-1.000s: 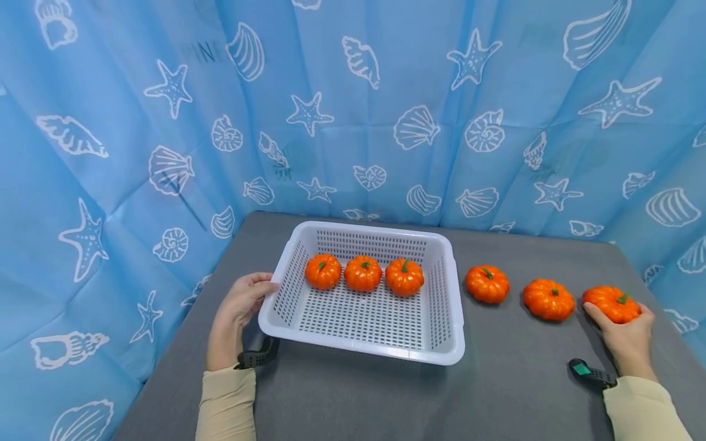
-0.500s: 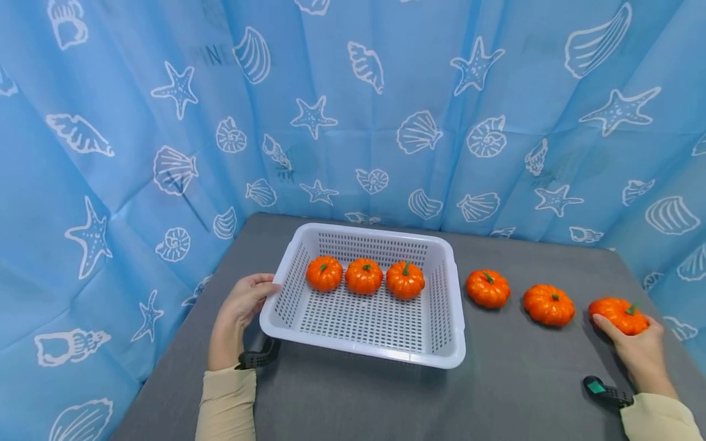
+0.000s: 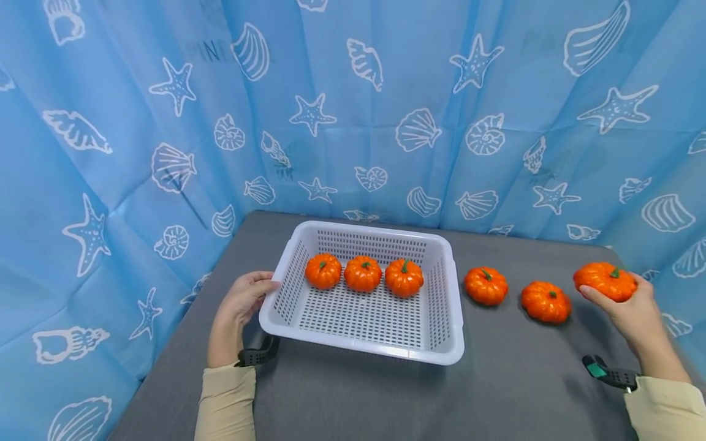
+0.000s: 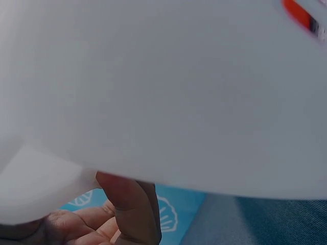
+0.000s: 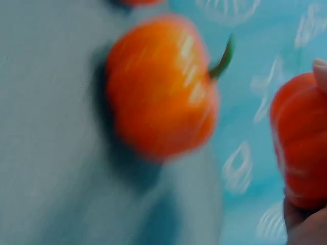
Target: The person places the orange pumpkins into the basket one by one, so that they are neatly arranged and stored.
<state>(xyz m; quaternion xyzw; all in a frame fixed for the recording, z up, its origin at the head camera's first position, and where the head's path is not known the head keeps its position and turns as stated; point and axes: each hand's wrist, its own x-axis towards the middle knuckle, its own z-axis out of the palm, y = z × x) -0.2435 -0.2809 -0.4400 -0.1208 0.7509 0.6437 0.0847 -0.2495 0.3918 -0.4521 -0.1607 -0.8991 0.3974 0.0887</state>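
Observation:
In the head view, a white plastic basket (image 3: 361, 348) with slotted walls stands on the table. My left hand (image 3: 241, 301) pinches its left rim; the left wrist view shows fingers (image 4: 130, 204) curled at the pale rim. Inside sit three orange toy pumpkins in a row: a left pumpkin (image 3: 323, 271), a middle pumpkin (image 3: 363, 274) and a right pumpkin (image 3: 404, 278). At far right, my right hand (image 3: 637, 315) grips another orange pumpkin (image 3: 601, 280), raised off the table. In the right wrist view this pumpkin (image 5: 301, 140) is partly cut off at the edge.
Between the basket and my right hand, two more pumpkins lie on the grey table (image 3: 513, 380): a nearer one (image 3: 486, 286) and a farther one (image 3: 546, 302). A blue curtain (image 3: 353, 122) with white shells and starfish hangs behind and at both sides.
My right hand has lifted the rightmost pumpkin off the table, after it shifted slightly right. My left hand and the basket stay in place.

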